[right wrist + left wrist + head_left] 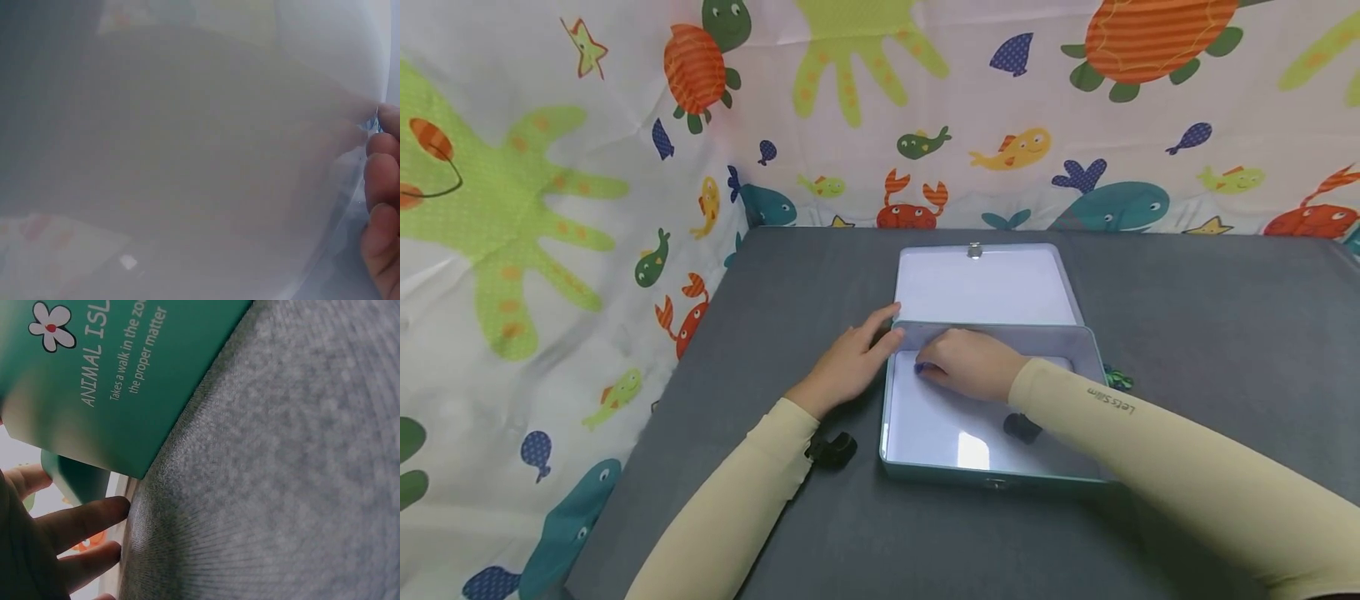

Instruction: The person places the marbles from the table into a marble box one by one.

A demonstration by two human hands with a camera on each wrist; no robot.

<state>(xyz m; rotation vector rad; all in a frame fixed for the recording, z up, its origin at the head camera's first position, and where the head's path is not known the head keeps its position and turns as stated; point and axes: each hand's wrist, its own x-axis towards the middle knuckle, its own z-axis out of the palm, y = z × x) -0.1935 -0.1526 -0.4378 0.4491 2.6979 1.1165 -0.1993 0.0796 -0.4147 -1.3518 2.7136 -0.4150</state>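
Note:
A hinged metal box [887, 417], green outside and white inside, lies with its lid [985, 283] folded back. My right hand [973, 364] reaches down inside, near the far left corner. Its thumb and forefinger pinch a small blue thing [920, 367] close to the box floor; most of it is covered by the fingers. In the right wrist view a blue bit [371, 122] peeks out at the fingertips. At the box's left side is my left hand [847, 367], fingers extended by the rim and lid hinge. Printed words mark the green side wall [125, 419].
A small green and blue item [1117, 377] sits just outside the box's right wall, partly hidden. A black wrist camera [833, 452] hangs under the left wrist. Sea-animal cloth [850, 167] hangs along the back and left of the grey table [1210, 333].

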